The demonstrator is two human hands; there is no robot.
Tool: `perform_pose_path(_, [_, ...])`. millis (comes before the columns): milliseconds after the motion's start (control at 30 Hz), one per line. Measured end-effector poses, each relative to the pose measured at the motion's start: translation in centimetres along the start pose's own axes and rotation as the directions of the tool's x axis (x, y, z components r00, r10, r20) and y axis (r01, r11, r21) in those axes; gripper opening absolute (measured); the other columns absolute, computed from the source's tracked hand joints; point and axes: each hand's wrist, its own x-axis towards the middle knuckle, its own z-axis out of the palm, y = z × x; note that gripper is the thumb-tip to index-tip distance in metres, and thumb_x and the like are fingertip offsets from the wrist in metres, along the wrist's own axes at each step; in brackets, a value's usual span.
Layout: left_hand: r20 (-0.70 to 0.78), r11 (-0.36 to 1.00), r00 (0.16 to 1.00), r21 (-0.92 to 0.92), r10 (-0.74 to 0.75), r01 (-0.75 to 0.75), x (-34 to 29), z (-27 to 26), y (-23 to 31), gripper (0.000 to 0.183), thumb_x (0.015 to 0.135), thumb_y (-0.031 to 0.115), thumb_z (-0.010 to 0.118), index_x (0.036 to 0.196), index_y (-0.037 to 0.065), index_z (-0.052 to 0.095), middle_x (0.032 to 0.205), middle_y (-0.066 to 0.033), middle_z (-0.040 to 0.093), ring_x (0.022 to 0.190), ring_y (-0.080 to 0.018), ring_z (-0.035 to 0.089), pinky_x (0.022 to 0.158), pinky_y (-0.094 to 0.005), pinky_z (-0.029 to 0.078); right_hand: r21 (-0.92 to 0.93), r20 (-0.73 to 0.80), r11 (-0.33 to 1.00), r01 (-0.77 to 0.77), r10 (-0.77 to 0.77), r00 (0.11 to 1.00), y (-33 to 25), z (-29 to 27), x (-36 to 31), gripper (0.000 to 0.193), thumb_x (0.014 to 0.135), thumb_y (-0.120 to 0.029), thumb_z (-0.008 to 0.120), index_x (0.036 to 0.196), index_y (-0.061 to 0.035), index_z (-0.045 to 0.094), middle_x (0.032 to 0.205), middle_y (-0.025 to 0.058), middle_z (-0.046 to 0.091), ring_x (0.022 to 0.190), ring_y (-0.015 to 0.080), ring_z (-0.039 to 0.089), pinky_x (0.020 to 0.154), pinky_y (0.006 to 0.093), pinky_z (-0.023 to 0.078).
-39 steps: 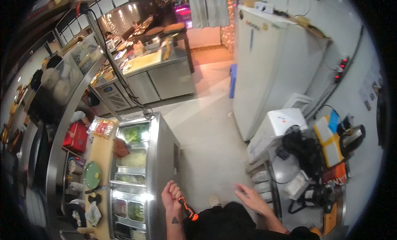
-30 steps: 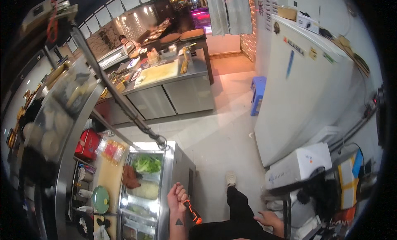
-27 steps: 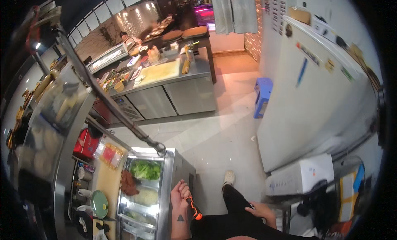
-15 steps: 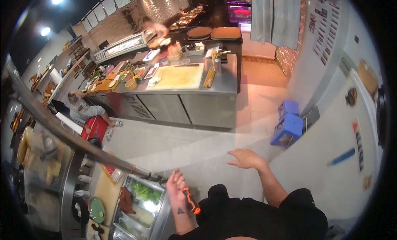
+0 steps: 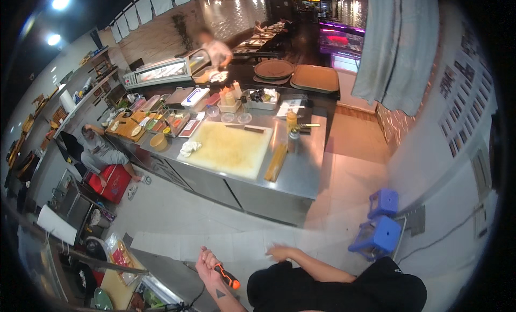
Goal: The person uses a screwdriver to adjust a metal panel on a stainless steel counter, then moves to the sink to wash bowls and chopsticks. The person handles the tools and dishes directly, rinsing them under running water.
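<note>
Closest, toward seven o'clock in the view, the left hand (image 5: 207,264) is clenched around an orange-and-black tool (image 5: 227,277), whose handle juts from the fist toward four o'clock; its other end is hidden. Toward half past five, the right hand (image 5: 279,252) is blurred, so I cannot tell whether its fingers are released or clenched. At half past seven lies a green plate (image 5: 102,299). Blue stools (image 5: 379,234) stand at four o'clock. Beyond the floor, a steel tabletop (image 5: 306,161) bears a pale cutting board (image 5: 228,153) with a white cloth (image 5: 190,148) at its eight o'clock corner. Farther, brown trays (image 5: 315,78) lie at one o'clock.
</note>
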Motion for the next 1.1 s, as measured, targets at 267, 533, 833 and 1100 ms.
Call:
perform_pose_path(267, [-0.246, 0.958, 0.926, 0.091, 0.287, -0.273, 3.5, 7.5, -4.9, 0.023, 0.109, 0.019, 0.042, 0.097, 0.005, 0.057, 0.066, 0.0053, 0.036, 0.046, -0.0038, 0.021, 0.039, -0.0216, 0.018, 0.993, 0.116, -0.005, -0.121, 0.313, 0.943, 20.4, 4.6, -5.2, 0.046, 0.099, -0.032, 0.061, 0.128, 0.0043, 0.062, 0.108, 0.0185, 0.070, 0.108, 0.0291, 0.068, 0.092, 0.0361, 0.056])
perform_pose_path(533, [0.477, -0.436, -0.247, 0.877, 0.843, 0.204, -22.1, 5.7, -12.1, 0.045, 0.102, 0.038, 0.053, 0.118, -0.002, 0.063, 0.093, -0.0037, 0.059, 0.080, -0.0130, 0.056, 0.069, -0.0259, 0.045, 0.799, 0.334, 0.495, -0.341, 0.107, 0.937, 33.6, -4.1, -1.6, 0.040, 0.103, -0.032, 0.057, 0.120, 0.0035, 0.063, 0.114, 0.0145, 0.066, 0.099, 0.0214, 0.065, 0.089, 0.0329, 0.053])
perform_pose_path(833, [0.055, -0.109, -0.590, 0.992, 0.806, -0.056, -18.6, 4.7, -19.3, 0.047, 0.101, 0.035, 0.045, 0.131, -0.001, 0.047, 0.109, -0.0086, 0.056, 0.096, -0.0180, 0.052, 0.083, -0.0346, 0.044, 0.671, 0.347, 0.723, 0.161, -0.499, 0.794, 43.4, -3.9, 7.2, 0.047, 0.100, -0.036, 0.063, 0.130, -0.0008, 0.061, 0.117, 0.0080, 0.064, 0.109, 0.0192, 0.057, 0.102, 0.0355, 0.043])
perform_pose_path(1100, [-0.111, 0.074, -0.099, 0.946, 0.989, -0.315, 2.6, 7.3, -22.2, 0.035, 0.100, 0.035, 0.046, 0.117, 0.004, 0.043, 0.097, -0.0052, 0.048, 0.085, -0.0160, 0.044, 0.074, -0.0330, 0.039, 0.085, 0.229, 0.995, 0.055, -0.073, 0.971, 48.2, -9.4, 0.0, 0.053, 0.097, -0.042, 0.056, 0.127, 0.0018, 0.064, 0.126, 0.0202, 0.066, 0.118, 0.0314, 0.060, 0.104, 0.0417, 0.044])
